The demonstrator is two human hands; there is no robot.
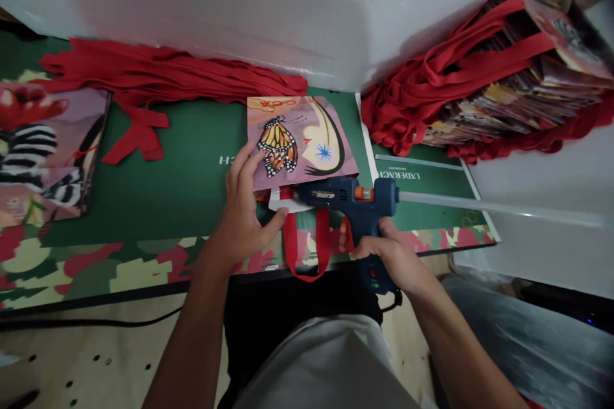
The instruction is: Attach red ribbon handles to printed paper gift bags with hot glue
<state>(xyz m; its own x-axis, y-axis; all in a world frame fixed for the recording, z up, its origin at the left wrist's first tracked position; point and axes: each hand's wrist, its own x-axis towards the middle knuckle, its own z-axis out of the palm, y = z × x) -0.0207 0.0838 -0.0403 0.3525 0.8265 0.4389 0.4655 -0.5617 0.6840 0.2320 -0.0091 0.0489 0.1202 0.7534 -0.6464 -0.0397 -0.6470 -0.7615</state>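
A paper bag (307,124) printed with a butterfly and a face lies on the green board. My left hand (242,211) holds it at its lower left corner, fingers on the printed side and thumb at the white flap (295,206) of its mouth. A red ribbon handle (324,244) loops from that mouth toward me. My right hand (391,252) grips a dark blue hot glue gun (377,204), with fingers at its orange trigger. Its nozzle points left into the bag's mouth; the tip is partly hidden. A long clear glue stick (446,200) sticks out of its back.
Red ribbon strips (182,73) lie along the back of the green board (187,166). At left is a stack of printed bags (71,140). Bags with red handles (513,96) are packed at right. A spare glue stick (417,162) lies nearby. A black cable (119,321) runs below the board.
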